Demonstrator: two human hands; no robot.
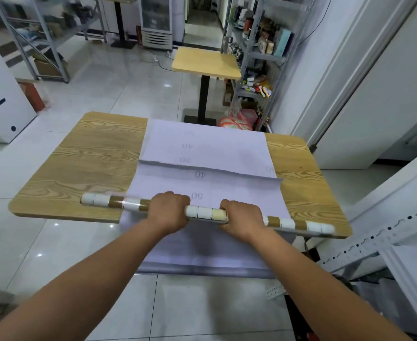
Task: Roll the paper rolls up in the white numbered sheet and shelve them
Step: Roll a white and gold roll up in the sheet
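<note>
— Hands?
— Two: left hand (pixel 169 209) and right hand (pixel 242 217), each curled over the row of paper rolls (pixel 206 212) near its middle, likely to turn it evenly.
— Rolls?
— One row, end to end on the numbered sheet (pixel 207 146) at the table (pixel 92 156)'s near edge; count blurred.
— Beyond?
— One smaller table (pixel 206 62); shelves (pixel 259 45).

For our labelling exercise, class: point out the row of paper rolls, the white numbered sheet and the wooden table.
row of paper rolls (pixel 206 212), head view, white rolls at its middle.
white numbered sheet (pixel 215 148), head view, bare far part beside the 40.
wooden table (pixel 92 163), head view, bare top left of the sheet.
</note>
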